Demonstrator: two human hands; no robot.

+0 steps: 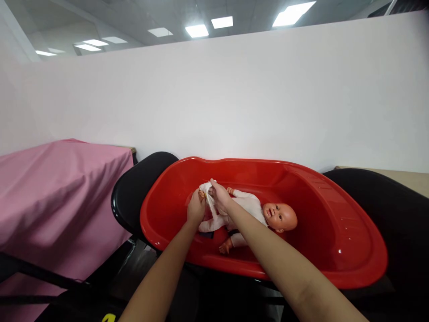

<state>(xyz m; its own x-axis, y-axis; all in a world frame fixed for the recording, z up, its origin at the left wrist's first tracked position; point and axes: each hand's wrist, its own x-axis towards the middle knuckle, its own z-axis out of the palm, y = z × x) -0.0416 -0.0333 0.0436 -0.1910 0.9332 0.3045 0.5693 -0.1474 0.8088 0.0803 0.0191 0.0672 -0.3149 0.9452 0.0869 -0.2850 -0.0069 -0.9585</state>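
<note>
At far left a pink cloth (56, 188) drapes a table, and just right of it a black chair (134, 197) carries the near end of the red tub (335, 232). Your left hand (196, 210) is closed around the doll's foot, and your right hand (219, 197) pinches the white garment (209, 192) at the leg. The doll (251, 212) lies on its back in the tub, long axis left to right, head pointing right, feet left.
</note>
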